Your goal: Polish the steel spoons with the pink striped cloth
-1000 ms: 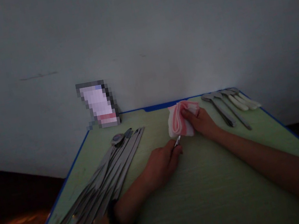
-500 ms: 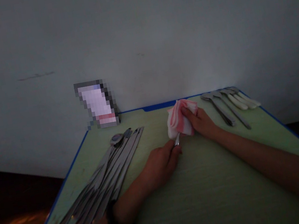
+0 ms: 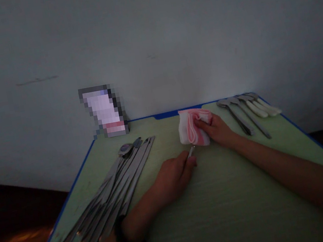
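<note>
My left hand (image 3: 175, 175) is closed around the handle of a piece of silver metal cutlery (image 3: 191, 151). Its far end goes under a pink-and-white cloth (image 3: 186, 129), so I cannot tell its kind. The cloth is folded over and pinched in my right hand (image 3: 218, 131), thumb on top. Both hands are above the middle of the far half of the table. Left of my left hand lies a pile of long metal cutlery (image 3: 122, 182), with a spoon head (image 3: 125, 149) at its far end. My left forearm partly covers the pile's near end.
Beyond my right hand, metal spoons (image 3: 235, 114) and several white-handled pieces of cutlery (image 3: 261, 109) lie at the far right of the green table (image 3: 227, 209), which has a blue edge. A phone-like device (image 3: 105, 112), blurred out, leans on the wall (image 3: 146, 36) at the far left.
The cloth has shifted and refolded around the end of the cutlery as my right hand works it slightly. My left hand stays almost in place, still gripping the handle.
</note>
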Action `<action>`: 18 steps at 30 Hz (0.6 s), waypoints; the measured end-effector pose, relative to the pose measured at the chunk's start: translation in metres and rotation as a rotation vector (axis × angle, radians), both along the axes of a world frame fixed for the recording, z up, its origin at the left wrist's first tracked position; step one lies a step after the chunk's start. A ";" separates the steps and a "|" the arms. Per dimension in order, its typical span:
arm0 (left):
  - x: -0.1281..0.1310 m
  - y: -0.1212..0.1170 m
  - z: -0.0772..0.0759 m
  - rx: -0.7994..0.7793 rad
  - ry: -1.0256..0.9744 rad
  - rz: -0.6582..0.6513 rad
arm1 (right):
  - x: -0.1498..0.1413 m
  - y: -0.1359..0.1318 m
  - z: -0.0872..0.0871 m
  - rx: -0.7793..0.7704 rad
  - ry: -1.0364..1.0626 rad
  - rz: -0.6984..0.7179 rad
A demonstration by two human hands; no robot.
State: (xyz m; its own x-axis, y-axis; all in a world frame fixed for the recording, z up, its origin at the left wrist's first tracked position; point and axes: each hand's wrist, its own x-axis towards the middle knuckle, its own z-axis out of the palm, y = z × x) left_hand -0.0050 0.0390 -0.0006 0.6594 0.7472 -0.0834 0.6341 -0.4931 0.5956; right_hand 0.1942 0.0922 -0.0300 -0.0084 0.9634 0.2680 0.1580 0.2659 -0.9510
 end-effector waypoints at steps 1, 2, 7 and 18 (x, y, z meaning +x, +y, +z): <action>0.000 0.000 0.001 -0.001 0.000 0.000 | 0.000 0.000 0.000 0.011 -0.012 -0.006; 0.000 0.000 0.001 -0.001 -0.001 -0.001 | 0.000 0.000 0.000 0.021 -0.029 -0.015; -0.001 0.000 0.001 -0.004 -0.002 -0.011 | -0.002 -0.003 0.003 0.034 -0.146 -0.101; -0.001 -0.001 -0.003 0.051 0.015 -0.012 | -0.001 -0.004 0.006 0.010 -0.160 -0.090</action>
